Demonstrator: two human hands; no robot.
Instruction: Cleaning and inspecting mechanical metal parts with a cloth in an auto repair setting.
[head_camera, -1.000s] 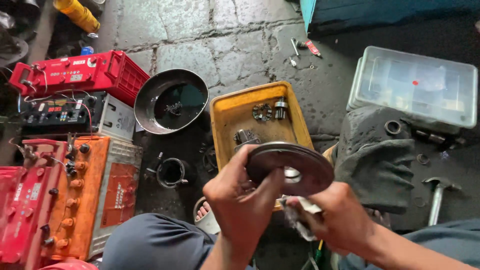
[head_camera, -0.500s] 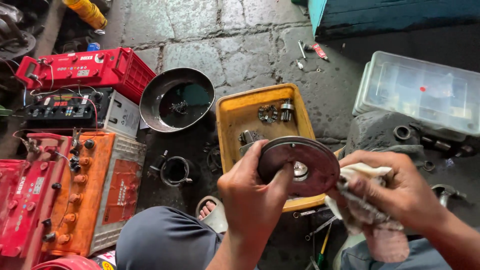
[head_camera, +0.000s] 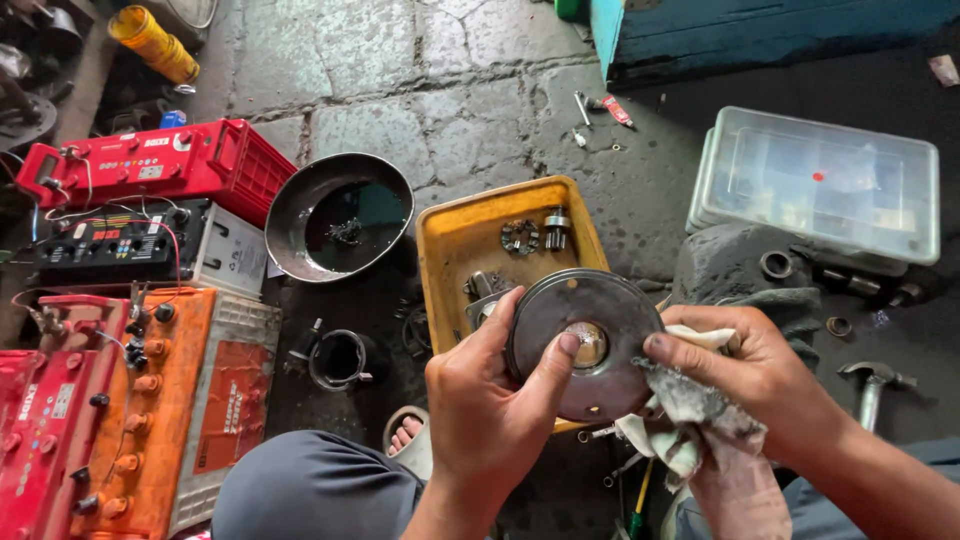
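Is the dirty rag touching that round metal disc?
Touching. In the head view, the right hand presses the rag against the metal disc's lower right edge.

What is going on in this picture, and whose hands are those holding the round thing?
The camera sits on a person's head and looks down, so the hands belong to that person, who sits low by a stone floor. The left hand holds a round, flat metal disc, with its thumb near the shiny middle. The right hand grips a dirty rag against the disc's edge. Behind the disc lies a yellow tray with small metal parts in it. To the left is a dark metal bowl with dark liquid inside, and farther left are red and orange batteries with wires. On the right are a clear plastic box and a hammer.
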